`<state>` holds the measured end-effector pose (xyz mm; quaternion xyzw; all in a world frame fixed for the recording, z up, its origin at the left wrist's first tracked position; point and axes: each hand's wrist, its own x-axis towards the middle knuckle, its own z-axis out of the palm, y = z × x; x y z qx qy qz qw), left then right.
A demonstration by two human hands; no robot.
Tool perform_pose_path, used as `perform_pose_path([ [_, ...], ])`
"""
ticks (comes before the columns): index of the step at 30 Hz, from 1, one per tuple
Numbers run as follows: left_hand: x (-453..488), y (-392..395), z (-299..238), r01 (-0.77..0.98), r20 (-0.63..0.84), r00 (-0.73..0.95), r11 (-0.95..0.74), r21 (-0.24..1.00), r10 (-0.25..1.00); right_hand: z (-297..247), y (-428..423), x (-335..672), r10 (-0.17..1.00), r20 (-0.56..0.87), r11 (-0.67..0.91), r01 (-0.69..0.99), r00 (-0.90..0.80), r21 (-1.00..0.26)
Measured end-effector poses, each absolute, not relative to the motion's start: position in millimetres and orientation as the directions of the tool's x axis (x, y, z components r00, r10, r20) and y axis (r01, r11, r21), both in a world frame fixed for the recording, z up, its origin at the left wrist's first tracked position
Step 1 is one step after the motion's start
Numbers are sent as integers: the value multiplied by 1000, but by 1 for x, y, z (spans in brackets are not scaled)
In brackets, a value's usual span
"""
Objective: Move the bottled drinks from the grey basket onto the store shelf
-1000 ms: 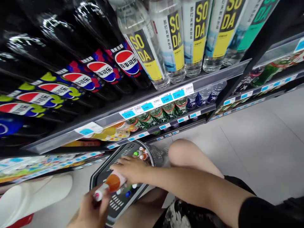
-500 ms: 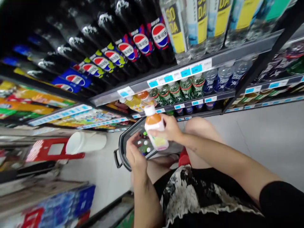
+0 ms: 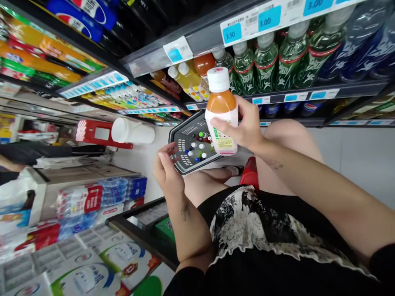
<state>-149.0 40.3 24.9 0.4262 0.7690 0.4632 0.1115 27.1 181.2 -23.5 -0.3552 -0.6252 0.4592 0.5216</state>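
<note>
One bottle (image 3: 221,105) is held in the right hand (image 3: 247,123), its body wrapped by the fingers, the thumb pressed across the label (image 3: 225,144). It is seen over the right end of a dark basket (image 3: 185,131). A white cap (image 3: 218,80) with a red mark is fitted; orange is shown at the shoulder; the pale label is marked with green and yellow panels. The left hand (image 3: 169,174) is held near the basket, fingers loosely curled and parted.
</note>
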Motion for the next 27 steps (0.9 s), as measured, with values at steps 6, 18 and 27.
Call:
perform_pose_path([
  [6, -158, 40, 24, 547, 205, -652, 265, 795, 730, -19, 179, 14, 879, 387, 432, 120, -279, -894],
  [18, -164, 48, 17, 525, 172, -663, 290, 800, 728, -11, 171, 0, 850, 388, 479, 215, -356, -851],
  [27, -163, 47, 19, 500, 143, -672, 304, 811, 726, -14, 169, -4, 848, 390, 484, 223, -358, -846],
])
